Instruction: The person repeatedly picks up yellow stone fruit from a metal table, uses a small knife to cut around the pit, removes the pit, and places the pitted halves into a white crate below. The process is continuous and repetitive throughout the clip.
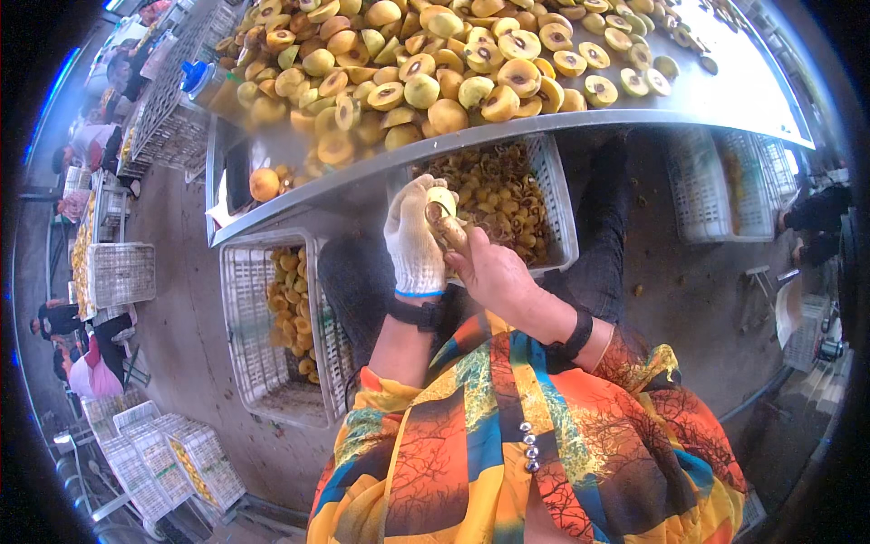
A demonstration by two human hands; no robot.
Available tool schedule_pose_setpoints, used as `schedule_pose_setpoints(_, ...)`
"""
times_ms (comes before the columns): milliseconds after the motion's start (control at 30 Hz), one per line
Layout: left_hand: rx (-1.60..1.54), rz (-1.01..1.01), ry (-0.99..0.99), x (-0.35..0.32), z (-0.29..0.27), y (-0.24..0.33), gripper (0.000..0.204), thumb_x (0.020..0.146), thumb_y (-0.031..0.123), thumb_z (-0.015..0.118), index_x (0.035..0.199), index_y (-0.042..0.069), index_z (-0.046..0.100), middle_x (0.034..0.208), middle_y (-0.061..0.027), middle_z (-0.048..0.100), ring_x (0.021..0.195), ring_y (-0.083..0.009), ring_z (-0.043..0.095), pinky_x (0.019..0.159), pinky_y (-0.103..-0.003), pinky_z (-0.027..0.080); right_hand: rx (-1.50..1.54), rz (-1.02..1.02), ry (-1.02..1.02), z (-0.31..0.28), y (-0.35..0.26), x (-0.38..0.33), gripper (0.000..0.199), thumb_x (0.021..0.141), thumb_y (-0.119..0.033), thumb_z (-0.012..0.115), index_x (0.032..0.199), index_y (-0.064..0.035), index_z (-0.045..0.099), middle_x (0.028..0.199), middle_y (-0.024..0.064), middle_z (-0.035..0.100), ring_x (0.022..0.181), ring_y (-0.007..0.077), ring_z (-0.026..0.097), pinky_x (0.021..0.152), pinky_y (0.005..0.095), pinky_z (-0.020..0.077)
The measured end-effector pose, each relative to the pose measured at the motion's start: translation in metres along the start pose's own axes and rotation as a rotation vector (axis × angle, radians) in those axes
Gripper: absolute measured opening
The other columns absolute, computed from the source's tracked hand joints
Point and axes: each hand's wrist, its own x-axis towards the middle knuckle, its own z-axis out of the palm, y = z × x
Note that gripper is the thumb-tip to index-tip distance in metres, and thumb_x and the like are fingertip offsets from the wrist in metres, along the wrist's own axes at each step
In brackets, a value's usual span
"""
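My left hand (415, 238), in a white knitted glove with a blue-edged cuff, is closed around a halved yellow peach (441, 197). My bare right hand (501, 276) grips a short tool with a thick brown handle (450, 234), its working end up against the peach half; the tip's exact shape is hidden. Both hands meet over a white crate (564, 208) of brownish fruit scraps (518, 195) below the table edge. Just beyond them, a heap of halved peaches (421, 91) covers much of the metal table (739, 86), many with dark red centres showing.
Left of my legs stands a white crate (245, 331) partly filled with peach halves (292, 313). A blue-topped container (201, 80) and a lone peach (264, 184) sit at the table's left. More crates (725, 186) stand at right. Other people (95, 363) are at far left.
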Motion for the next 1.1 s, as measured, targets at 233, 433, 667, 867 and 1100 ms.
schedule_pose_setpoints(233,-0.06,0.027,0.039,0.0,0.014,0.006,0.037,0.09,0.038,0.05,0.094,0.002,0.055,0.085,-0.0124,0.062,0.069,-0.0228,0.063,0.049,-0.032,0.054,-0.003,0.005,0.089,-0.003,-0.004,-0.002,0.03,0.09,-0.028,0.048,0.086,0.0006,0.038,0.059,0.0229,0.056,0.057,0.0428,0.056,0.049,0.0495,0.0436)
schedule_pose_setpoints(433,0.078,0.078,0.064,-0.001,0.014,0.004,0.035,0.091,0.034,0.049,0.089,0.001,0.058,0.082,-0.0136,0.063,0.064,-0.0217,0.062,0.046,-0.028,0.051,0.028,0.004,0.015,-0.002,-0.003,-0.003,0.031,0.09,-0.028,0.047,0.087,0.0016,0.038,0.06,0.0241,0.056,0.058,0.0434,0.056,0.051,0.0499,0.0441)
schedule_pose_setpoints(667,-0.008,-0.373,-0.123,0.009,-0.001,0.019,0.038,0.089,0.039,0.05,0.083,0.002,0.055,0.072,-0.0131,0.061,0.056,-0.0234,0.059,0.048,-0.031,0.049,0.116,0.045,-0.183,-0.011,-0.005,-0.002,0.034,0.09,-0.029,0.047,0.088,0.0044,0.039,0.069,0.0303,0.056,0.069,0.0479,0.055,0.059,0.0494,0.044)
schedule_pose_setpoints(867,0.155,-0.283,-0.085,0.006,0.001,0.015,0.035,0.089,0.035,0.049,0.081,0.002,0.055,0.07,-0.0136,0.06,0.053,-0.0226,0.058,0.048,-0.031,0.049,0.135,0.126,-0.287,-0.021,-0.009,0.001,0.038,0.091,-0.032,0.044,0.09,0.0066,0.043,0.076,0.0311,0.057,0.076,0.0466,0.057,0.065,0.0479,0.0451)
schedule_pose_setpoints(1100,0.076,-0.355,-0.068,0.008,0.001,0.008,0.033,0.089,0.031,0.051,0.08,-0.001,0.058,0.068,-0.0141,0.061,0.052,-0.0209,0.059,0.044,-0.027,0.047,0.207,0.211,-0.357,-0.022,-0.008,0.0,0.04,0.092,-0.033,0.041,0.092,0.0066,0.045,0.077,0.0286,0.058,0.076,0.0425,0.059,0.066,0.0449,0.0456)
